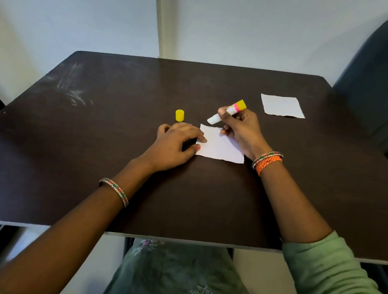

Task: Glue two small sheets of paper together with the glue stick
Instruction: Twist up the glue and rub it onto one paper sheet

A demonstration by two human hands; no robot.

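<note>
Right hand (240,128) grips uncapped glue stick (227,113), tip angled down-left just above sheet (220,146); left hand (176,144), fingers loosely curled, pins sheet's left edge.

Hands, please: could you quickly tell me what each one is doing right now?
Left hand: open, fingers pressing the near sheet flat on the table.
Right hand: closed around the uncapped glue stick, tip angled toward that sheet.
</note>
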